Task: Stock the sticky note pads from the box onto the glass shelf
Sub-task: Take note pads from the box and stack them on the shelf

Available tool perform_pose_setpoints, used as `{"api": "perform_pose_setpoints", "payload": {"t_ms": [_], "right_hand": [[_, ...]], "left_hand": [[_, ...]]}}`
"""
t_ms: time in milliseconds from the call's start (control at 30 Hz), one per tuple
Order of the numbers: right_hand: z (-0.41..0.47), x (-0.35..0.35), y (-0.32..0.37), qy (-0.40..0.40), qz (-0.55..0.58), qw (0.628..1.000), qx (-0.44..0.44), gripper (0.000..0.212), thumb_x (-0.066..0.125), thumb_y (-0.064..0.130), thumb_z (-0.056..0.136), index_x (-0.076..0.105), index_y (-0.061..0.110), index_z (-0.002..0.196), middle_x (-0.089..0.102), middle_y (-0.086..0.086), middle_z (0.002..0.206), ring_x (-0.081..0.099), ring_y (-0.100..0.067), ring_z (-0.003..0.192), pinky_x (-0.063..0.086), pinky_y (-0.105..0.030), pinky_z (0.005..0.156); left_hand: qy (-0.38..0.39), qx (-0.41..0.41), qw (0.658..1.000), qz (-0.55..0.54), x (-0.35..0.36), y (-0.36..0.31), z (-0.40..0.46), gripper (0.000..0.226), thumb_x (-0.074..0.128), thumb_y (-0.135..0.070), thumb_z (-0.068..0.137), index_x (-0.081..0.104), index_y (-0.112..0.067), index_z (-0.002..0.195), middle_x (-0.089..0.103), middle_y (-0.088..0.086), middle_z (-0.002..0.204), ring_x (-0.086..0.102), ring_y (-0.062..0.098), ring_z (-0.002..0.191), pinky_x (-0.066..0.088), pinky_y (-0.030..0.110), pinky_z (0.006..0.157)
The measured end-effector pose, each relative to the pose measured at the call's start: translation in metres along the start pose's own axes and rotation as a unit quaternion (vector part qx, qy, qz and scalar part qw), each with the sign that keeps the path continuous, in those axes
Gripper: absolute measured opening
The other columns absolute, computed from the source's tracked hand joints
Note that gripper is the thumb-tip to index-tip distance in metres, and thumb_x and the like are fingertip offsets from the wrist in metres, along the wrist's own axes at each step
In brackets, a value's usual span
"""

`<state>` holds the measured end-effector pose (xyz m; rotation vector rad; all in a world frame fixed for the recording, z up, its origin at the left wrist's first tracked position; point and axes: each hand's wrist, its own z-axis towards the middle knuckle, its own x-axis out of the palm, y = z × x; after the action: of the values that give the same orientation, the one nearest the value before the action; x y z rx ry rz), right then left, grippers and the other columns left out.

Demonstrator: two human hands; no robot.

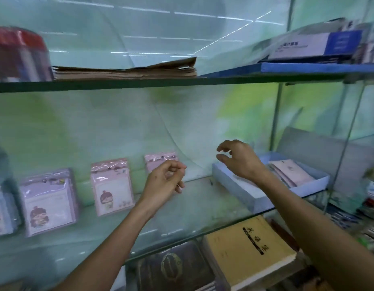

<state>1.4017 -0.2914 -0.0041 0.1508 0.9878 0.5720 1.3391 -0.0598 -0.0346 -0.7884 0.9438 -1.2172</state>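
1. Restocking is under way: sticky note pads (112,185) are standing along the glass shelf (181,223), with more lying in the blue box (230,181).
2. Left hand (165,179) is curled, empty; right hand (238,158) is hovering over the box, loosely spread.
3. Next, probably: pinching a pad out of the box.

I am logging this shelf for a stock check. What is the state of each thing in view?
sticky note pads: wrapped, standing in a row on the shelf, leaning back.
box: open, with more pads lying inside.
glass shelf: partly stocked, bare space near the box.
left hand: fingers curled, holding nothing.
right hand: open, above the box.
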Motion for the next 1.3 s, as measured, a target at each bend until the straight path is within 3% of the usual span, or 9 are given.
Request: {"api": "perform_pose_setpoints", "payload": {"t_ms": [133,333,500,600,733,867,1033,1167,1300], "right_hand": [[-0.018,-0.026,-0.058,0.035,-0.138,0.983,0.114,0.039,0.058,0.035,0.091,0.056,0.015,0.124,0.061,-0.017,0.118,0.057,-0.037,0.109,0.049,-0.042,0.088],[-0.042,-0.052,-0.112,0.09,-0.193,0.945,0.247,0.053,0.048,0.044,0.093,0.044,0.01,0.133,0.051,-0.021,0.131,0.053,-0.04,0.114,0.046,-0.046,0.092],[-0.046,-0.058,-0.117,0.093,-0.184,0.951,0.23,0.034,0.048,0.044,0.09,0.058,0.012,0.092,0.063,-0.017,0.103,0.059,-0.033,0.085,0.046,-0.037,0.074],[-0.048,-0.064,-0.112,0.101,-0.199,0.956,0.189,0.04,0.043,0.035,0.094,0.031,0.021,0.059,0.039,-0.005,0.063,0.037,-0.024,0.059,0.033,-0.033,0.061],[-0.042,-0.073,-0.11,0.004,-0.224,0.966,0.131,0.026,0.039,0.017,0.093,0.043,0.013,0.068,0.04,-0.006,0.061,0.043,-0.031,0.059,0.028,-0.032,0.053],[-0.028,-0.087,-0.101,-0.127,-0.013,0.985,0.118,0.034,0.038,0.016,0.099,0.046,0.0,0.069,0.044,-0.008,0.057,0.038,-0.025,0.052,0.026,-0.034,0.052],[-0.021,-0.081,-0.086,-0.068,0.312,0.928,0.194,0.039,0.051,0.027,0.091,0.053,-0.008,0.074,0.045,-0.009,0.066,0.041,-0.019,0.062,0.034,-0.032,0.06],[-0.023,-0.069,-0.067,-0.005,0.317,0.934,0.164,0.034,0.056,0.025,0.094,0.064,-0.009,0.093,0.062,-0.031,0.082,0.054,-0.023,0.07,0.049,-0.048,0.064],[-0.021,-0.062,-0.043,0.016,0.334,0.934,0.127,0.021,0.055,0.021,0.097,0.073,0.011,0.094,0.074,-0.016,0.09,0.065,-0.02,0.074,0.054,-0.037,0.072]], "left_hand": [[0.042,-0.012,0.998,-0.04,0.047,-0.002,0.008,0.008,0.06,-0.006,0.093,0.067,-0.007,0.097,0.064,0.008,0.084,0.064,0.021,0.063,0.055,0.033,0.059],[0.077,-0.036,0.99,-0.11,0.109,-0.009,0.02,0.009,0.059,-0.004,0.093,0.067,-0.008,0.095,0.063,0.008,0.087,0.063,0.022,0.063,0.053,0.029,0.055],[0.075,-0.045,0.99,-0.111,0.134,-0.011,0.028,0.011,0.057,-0.005,0.093,0.067,-0.009,0.095,0.063,0.007,0.088,0.062,0.021,0.066,0.051,0.031,0.056],[0.068,-0.056,0.988,-0.124,0.139,-0.011,0.033,0.012,0.056,-0.003,0.093,0.067,-0.005,0.098,0.063,0.006,0.088,0.061,0.024,0.067,0.052,0.033,0.059],[0.064,-0.068,0.986,-0.135,0.138,-0.011,0.039,0.012,0.055,-0.005,0.095,0.066,-0.008,0.098,0.063,0.007,0.096,0.061,0.024,0.071,0.054,0.033,0.064],[0.052,-0.074,0.985,-0.145,0.135,-0.011,0.041,0.012,0.056,-0.007,0.096,0.065,-0.01,0.101,0.063,0.01,0.101,0.062,0.023,0.073,0.055,0.032,0.065],[0.037,-0.076,0.983,-0.162,0.124,-0.008,0.046,0.016,0.062,-0.018,0.094,0.064,-0.011,0.107,0.063,0.01,0.106,0.065,0.022,0.073,0.057,0.039,0.071],[0.043,-0.062,0.986,-0.148,0.114,-0.013,0.049,0.023,0.065,-0.026,0.092,0.064,-0.012,0.11,0.067,0.009,0.105,0.066,0.023,0.073,0.057,0.045,0.079],[0.051,-0.038,0.991,-0.118,0.103,-0.017,0.05,0.021,0.066,-0.019,0.092,0.067,-0.008,0.11,0.069,0.015,0.101,0.063,0.021,0.073,0.055,0.032,0.062]]}}
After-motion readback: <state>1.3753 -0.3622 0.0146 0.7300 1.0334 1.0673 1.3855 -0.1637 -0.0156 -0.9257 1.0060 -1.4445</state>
